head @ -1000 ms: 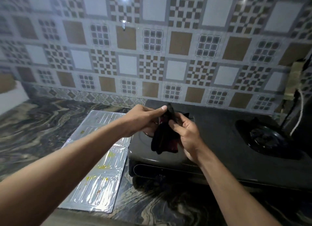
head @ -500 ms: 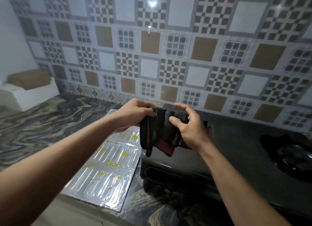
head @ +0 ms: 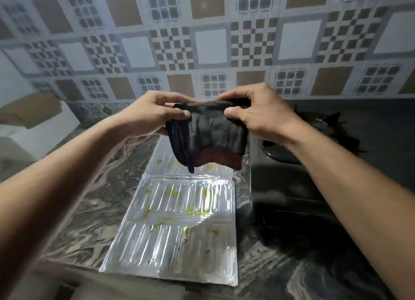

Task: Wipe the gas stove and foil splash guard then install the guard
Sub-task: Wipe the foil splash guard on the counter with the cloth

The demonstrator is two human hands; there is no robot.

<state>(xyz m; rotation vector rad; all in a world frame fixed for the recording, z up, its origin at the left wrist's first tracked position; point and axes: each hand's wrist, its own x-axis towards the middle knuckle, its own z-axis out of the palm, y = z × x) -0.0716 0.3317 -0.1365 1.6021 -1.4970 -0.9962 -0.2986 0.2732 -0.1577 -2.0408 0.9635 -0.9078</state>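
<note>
A dark cloth (head: 208,133) with a red lower edge hangs in the air between my hands. My left hand (head: 155,113) pinches its left top corner and my right hand (head: 253,111) pinches its right top corner. Below the cloth, the silver foil splash guard (head: 179,212) lies flat on the counter, ribbed and smeared with yellow stains. The black gas stove (head: 298,187) stands to the right of the guard, its burner (head: 323,129) partly hidden behind my right wrist.
The marbled dark counter (head: 89,201) runs left and forward to its front edge. A patterned tiled wall (head: 211,46) rises behind. A white ledge with a brown box (head: 31,111) sits at the far left.
My hands have spread the cloth wider and shifted it left, over the foil guard. The view has swung left and down, bringing the guard to the centre.
</note>
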